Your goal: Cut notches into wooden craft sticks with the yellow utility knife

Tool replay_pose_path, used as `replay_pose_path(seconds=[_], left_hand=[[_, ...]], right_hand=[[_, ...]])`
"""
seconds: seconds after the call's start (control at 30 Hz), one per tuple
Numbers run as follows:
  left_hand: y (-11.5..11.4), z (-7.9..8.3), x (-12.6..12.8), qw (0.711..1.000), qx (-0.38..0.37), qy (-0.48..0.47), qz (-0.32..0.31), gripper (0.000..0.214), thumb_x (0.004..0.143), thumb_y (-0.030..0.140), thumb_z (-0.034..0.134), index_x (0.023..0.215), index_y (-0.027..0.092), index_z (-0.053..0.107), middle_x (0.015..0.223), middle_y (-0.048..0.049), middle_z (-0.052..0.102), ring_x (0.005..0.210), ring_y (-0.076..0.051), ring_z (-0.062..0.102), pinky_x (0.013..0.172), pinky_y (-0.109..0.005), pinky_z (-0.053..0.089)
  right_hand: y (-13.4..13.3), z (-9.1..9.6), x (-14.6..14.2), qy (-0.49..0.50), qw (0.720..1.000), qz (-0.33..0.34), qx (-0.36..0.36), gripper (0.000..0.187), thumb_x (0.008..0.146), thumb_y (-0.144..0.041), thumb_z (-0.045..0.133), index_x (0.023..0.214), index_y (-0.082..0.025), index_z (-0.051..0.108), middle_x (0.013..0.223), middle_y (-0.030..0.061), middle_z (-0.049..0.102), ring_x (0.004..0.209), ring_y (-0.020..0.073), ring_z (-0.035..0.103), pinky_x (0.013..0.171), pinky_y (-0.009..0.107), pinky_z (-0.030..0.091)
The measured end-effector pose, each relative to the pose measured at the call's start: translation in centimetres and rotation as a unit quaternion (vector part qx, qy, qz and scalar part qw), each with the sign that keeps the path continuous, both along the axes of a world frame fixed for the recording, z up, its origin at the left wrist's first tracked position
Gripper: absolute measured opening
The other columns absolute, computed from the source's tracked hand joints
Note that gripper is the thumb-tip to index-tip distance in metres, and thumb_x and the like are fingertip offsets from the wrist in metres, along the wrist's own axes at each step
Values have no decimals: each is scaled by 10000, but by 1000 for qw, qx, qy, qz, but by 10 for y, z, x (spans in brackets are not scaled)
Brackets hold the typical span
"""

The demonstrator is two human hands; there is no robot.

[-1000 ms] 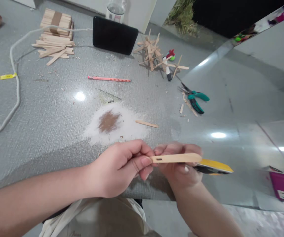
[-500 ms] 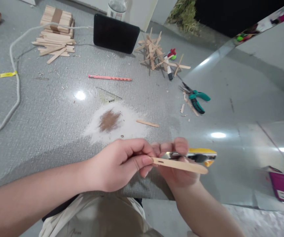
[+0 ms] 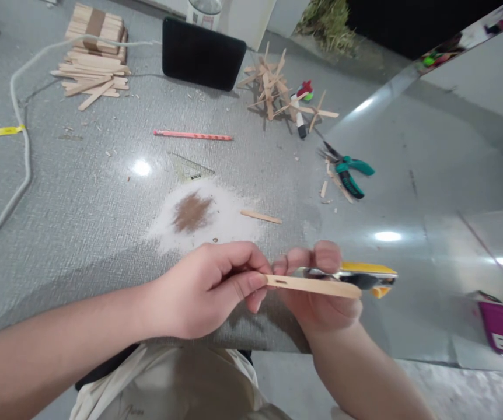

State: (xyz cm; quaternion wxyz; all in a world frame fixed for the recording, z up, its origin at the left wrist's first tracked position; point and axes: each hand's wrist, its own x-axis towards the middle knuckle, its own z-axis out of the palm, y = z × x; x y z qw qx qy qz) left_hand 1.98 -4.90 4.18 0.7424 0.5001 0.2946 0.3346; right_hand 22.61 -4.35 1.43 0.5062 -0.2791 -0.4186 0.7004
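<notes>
My left hand [image 3: 216,289] pinches one end of a wooden craft stick [image 3: 317,285] between thumb and fingers. A small dark slot shows in the stick near the pinched end. Behind the stick, my right hand [image 3: 321,297] has its fingers curled round a yellow utility knife [image 3: 369,269] with a metal and black body. The knife's tip is hidden by the fingers and the stick. Beyond the hands, a short craft stick piece [image 3: 260,217] lies at the edge of a white powdery patch [image 3: 234,204] with brown dust [image 3: 192,212] on it.
Teal-handled pliers [image 3: 348,169] lie right, beside wood scraps. A pink pencil [image 3: 194,135] and a clear set square [image 3: 190,168] lie mid-table. Behind are a black tablet [image 3: 202,53], a craft stick structure [image 3: 271,87] and stacked craft sticks [image 3: 96,35]. A white cable [image 3: 27,151] curves along the left.
My right hand has shifted slightly right with the utility knife. The craft stick has moved a little left and up in my left hand's pinch. The view has shifted slightly.
</notes>
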Motion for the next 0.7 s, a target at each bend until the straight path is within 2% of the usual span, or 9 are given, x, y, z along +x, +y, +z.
replay_pose_path(seconds=[0.17,0.53,0.7], left_hand=[[0,0,1,999,-14,-31,-3,154,1010,210,475,880,155,535,704,36,545,655,-74,458,631,-199,381],[-1,0,0,1000,-12,-12,-7,172,1020,222,476,875,160,543,702,34,553,647,-77,455,624,-202,381],[0,1,-1,999,-26,-2,-21,186,1019,252,468,878,160,548,706,31,559,636,-87,453,618,-218,381]], right_hand=[[1,0,0,-6,1000,0,28,82,835,-385,817,900,-372,769,859,-86,811,821,166,786,743,307,666],[0,-1,3,-41,996,-12,84,57,858,-368,800,902,-382,767,884,-63,812,839,200,787,752,379,676],[2,-1,6,-51,994,4,101,40,855,-384,799,877,-387,766,860,-49,811,800,208,785,733,385,672]])
